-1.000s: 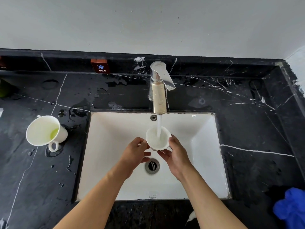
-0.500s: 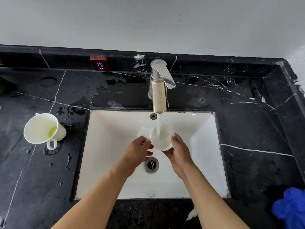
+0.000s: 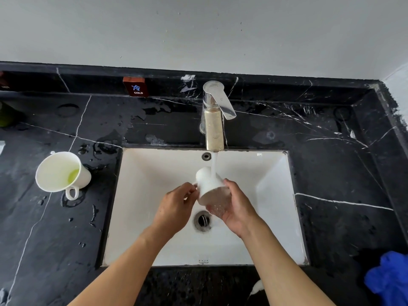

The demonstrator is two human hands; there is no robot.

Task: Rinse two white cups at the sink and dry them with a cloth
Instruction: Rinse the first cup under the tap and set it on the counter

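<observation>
While both hands (image 3: 207, 206) grip tipped cup (image 3: 208, 185) under stream, rinse underway; second cup (image 3: 59, 172) left of hands unrinsed, cloth (image 3: 388, 274) right unused.

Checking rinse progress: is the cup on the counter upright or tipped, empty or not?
Upright. The cup on the counter stands on its base left of the sink, with a little yellow-green liquid pooled inside.

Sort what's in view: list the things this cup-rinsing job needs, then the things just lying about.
Job:
cup under the stream
second cup on the counter
faucet
sink
blue cloth
left hand
right hand

Lying about:
COLD label
green object at left edge
</observation>
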